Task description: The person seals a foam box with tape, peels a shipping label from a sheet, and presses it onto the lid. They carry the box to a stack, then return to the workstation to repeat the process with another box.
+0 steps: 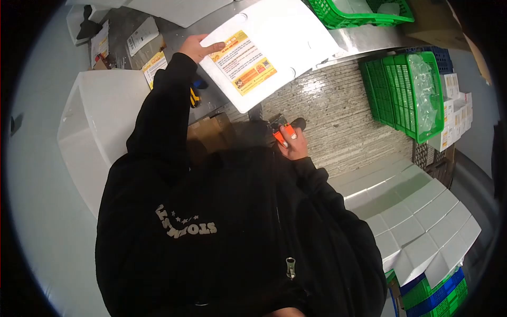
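My left hand (203, 48) grips the near left edge of a white foam lid (296, 37), its thumb lying on top. A yellow and orange printed label (245, 63) is on the lid's upper face. Lower down and to the right, my right hand (293, 145) is closed around an orange and black tool (284, 134) that looks like a tape dispenser, held close in front of my body. The tool's far end is dark and hard to make out. A yellow and black handled tool (195, 98) lies on the metal table beside my left forearm.
White foam boxes stand at the left (97, 121), and stacked white boxes (417, 216) fill the lower right. Green crates (388, 98) with clear bags stand on the right; another green crate (338, 18) is at the top. A brown cardboard box (211, 134) sits below the table edge.
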A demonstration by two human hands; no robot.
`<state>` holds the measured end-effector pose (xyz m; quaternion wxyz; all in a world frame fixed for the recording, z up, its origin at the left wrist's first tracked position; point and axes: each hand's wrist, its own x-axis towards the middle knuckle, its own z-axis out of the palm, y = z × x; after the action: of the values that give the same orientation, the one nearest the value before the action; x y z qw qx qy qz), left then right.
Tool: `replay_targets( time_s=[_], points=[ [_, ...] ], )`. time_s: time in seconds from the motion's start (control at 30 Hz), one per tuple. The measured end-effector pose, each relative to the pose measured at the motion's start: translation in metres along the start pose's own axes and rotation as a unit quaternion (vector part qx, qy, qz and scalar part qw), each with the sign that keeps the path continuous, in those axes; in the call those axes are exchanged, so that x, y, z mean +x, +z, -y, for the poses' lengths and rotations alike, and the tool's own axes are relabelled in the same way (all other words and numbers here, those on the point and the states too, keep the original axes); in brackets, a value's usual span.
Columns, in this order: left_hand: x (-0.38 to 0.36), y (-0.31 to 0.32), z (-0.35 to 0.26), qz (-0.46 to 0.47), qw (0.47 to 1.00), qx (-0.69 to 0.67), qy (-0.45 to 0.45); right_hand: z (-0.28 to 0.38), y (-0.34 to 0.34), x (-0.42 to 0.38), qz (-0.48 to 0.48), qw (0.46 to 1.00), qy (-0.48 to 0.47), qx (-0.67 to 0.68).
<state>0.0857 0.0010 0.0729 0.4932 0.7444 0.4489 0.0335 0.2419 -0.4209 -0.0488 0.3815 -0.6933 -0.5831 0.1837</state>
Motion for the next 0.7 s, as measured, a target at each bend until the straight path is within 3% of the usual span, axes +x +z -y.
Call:
replay_targets(
  time_s=[0.13, 0.17, 0.23, 0.27, 0.3, 0.33, 0.37, 0.4, 0.47, 0.5, 0.53, 0.6, 0.67, 0.7],
  points=[
    [0.0, 0.004, 0.004, -0.045, 0.999, -0.012, 0.012, 0.001, 0.0, -0.02, 0.064, 0.996, 0.053, -0.03],
    [-0.004, 0.006, 0.0, -0.127, 0.985, 0.097, 0.058, 0.005, -0.002, -0.015, 0.086, 0.994, 0.063, -0.04],
    [-0.021, 0.013, -0.011, -0.284, 0.896, 0.308, 0.15, 0.028, -0.016, 0.016, 0.127, 0.987, 0.083, -0.059],
    [-0.042, 0.019, -0.037, -0.343, 0.862, 0.312, 0.206, 0.046, -0.024, 0.038, 0.105, 0.986, 0.057, -0.116],
    [-0.065, 0.031, -0.057, -0.351, 0.867, 0.269, 0.229, 0.06, -0.028, 0.057, 0.144, 0.977, 0.082, -0.137],
    [-0.097, 0.058, -0.085, -0.299, 0.936, 0.127, 0.133, 0.072, -0.031, 0.074, 0.182, 0.965, 0.108, -0.157],
    [-0.116, 0.087, -0.079, -0.182, 0.97, -0.048, 0.155, 0.084, -0.032, 0.09, 0.221, 0.95, 0.133, -0.176],
    [-0.14, 0.11, -0.087, -0.054, 0.992, -0.096, 0.059, 0.099, -0.029, 0.103, 0.21, 0.936, 0.16, -0.232],
    [-0.166, 0.149, -0.1, 0.071, 0.982, -0.177, 0.003, 0.096, -0.002, 0.118, 0.261, 0.911, 0.158, -0.277],
    [-0.162, 0.155, -0.089, 0.044, 0.989, -0.139, 0.009, 0.094, 0.01, 0.128, 0.284, 0.898, 0.155, -0.299],
    [-0.155, 0.162, -0.077, 0.018, 0.995, -0.1, 0.015, 0.099, 0.02, 0.137, 0.333, 0.843, 0.174, -0.385],
    [-0.151, 0.164, -0.083, 0.002, 0.998, -0.059, -0.006, 0.057, 0.038, 0.114, 0.45, 0.784, 0.204, -0.375],
    [-0.137, 0.183, -0.075, 0.007, 0.998, 0.061, -0.022, 0.015, 0.018, 0.103, 0.494, 0.794, 0.215, -0.281],
    [-0.13, 0.195, -0.069, 0.004, 0.992, 0.118, -0.034, -0.008, -0.005, 0.096, 0.484, 0.829, 0.205, -0.192]
  ],
)
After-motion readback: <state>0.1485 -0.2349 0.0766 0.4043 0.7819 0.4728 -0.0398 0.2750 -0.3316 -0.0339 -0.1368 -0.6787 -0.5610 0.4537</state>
